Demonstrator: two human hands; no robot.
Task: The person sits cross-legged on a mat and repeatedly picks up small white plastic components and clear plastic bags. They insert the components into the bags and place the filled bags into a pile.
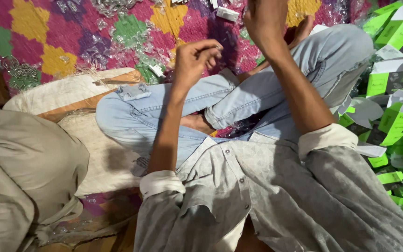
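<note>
Pinching something tiny, left hand [194, 58]; right hand [264, 21] grip unclear; green boxes [392, 79] beside knee [346, 46].

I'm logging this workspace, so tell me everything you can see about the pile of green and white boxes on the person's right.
The pile of green and white boxes fills the right edge of the view, beside the person's bent knee in light jeans. They look like small folded cardboard cartons, bright green panels with white and dark faces. They lie jumbled at all angles, overlapping, several with open flaps. Neither hand touches them.

boxes [392, 70] right of crossed legs [239, 102]
</note>
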